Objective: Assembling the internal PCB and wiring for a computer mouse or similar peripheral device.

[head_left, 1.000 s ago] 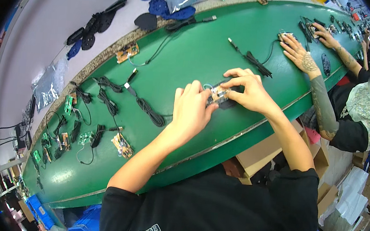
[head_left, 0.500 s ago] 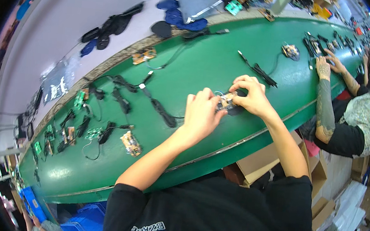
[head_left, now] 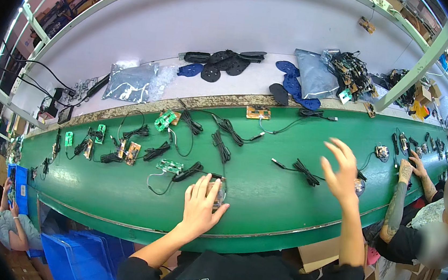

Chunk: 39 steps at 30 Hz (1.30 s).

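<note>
My left hand [head_left: 201,208] rests its fingers and thumb around a small brown circuit board [head_left: 220,194] with components, partly hidden under the fingers. A green circuit board [head_left: 169,166] with a thin wire lies just beyond, and a bundled black cable [head_left: 188,172] is beside it. My right hand [head_left: 342,170] is raised over the belt, empty, with fingers apart. Just right of its wrist sits another circuit board on a dark rounded base [head_left: 359,186], partly hidden by that hand. Left of the right hand lies a coiled black USB cable [head_left: 306,173].
More boards and cables are spread along the green belt [head_left: 260,208]. Blue and black shaped pieces [head_left: 226,64] and silvery bags [head_left: 131,82] lie on the ledge behind. A co-worker's hands [head_left: 414,168] work at the right; a blue crate [head_left: 80,258] stands below left.
The view has tilted upward. Both hands have left the board they held together; it now sits farther right. My left hand has moved left onto another board, and my right hand is lifted empty.
</note>
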Available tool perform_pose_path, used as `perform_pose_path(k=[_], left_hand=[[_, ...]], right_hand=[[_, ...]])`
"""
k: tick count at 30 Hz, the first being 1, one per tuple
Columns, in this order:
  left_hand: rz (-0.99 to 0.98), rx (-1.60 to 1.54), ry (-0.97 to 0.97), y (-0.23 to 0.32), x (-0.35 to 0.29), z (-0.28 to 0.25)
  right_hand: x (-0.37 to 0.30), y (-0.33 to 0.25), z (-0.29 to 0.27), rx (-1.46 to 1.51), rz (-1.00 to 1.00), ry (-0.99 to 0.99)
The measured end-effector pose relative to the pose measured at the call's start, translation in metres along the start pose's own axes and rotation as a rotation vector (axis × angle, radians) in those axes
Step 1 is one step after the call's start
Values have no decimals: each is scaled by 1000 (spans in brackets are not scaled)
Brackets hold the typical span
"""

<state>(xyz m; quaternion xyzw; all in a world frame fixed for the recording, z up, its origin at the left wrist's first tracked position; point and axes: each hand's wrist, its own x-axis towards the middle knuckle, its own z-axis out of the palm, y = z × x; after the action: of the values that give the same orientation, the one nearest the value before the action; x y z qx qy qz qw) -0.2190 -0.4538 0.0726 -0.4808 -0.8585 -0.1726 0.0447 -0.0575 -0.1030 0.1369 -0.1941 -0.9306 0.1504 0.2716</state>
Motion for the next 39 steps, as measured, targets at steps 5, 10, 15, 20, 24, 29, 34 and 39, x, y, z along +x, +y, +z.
perform_pose_path(k=[5, 10, 15, 20, 24, 29, 34, 39], left_hand=[[26, -185, 19, -37, 7, 2], [-133, -114, 61, -125, 5, -22], [-213, -113, 79, -137, 13, -48], [364, -526, -1, -42, 25, -20], [452, -437, -172, -26, 9, 15], [261, -438, -206, -17, -20, -17], [203, -970, 74, -54, 11, -111], [572, -1892, 627, -9, 64, -209]], right_hand=[[134, 20, 133, -189, -54, -57], [176, 30, 127, -132, -286, 156], [146, -75, 26, 244, -452, -558], [150, -136, 126, 376, -664, -742], [239, -176, 256, 421, -468, -420], [287, -185, 348, 201, -497, -221], [287, -182, 343, 121, -326, -324], [207, -217, 201, 774, -333, -54]])
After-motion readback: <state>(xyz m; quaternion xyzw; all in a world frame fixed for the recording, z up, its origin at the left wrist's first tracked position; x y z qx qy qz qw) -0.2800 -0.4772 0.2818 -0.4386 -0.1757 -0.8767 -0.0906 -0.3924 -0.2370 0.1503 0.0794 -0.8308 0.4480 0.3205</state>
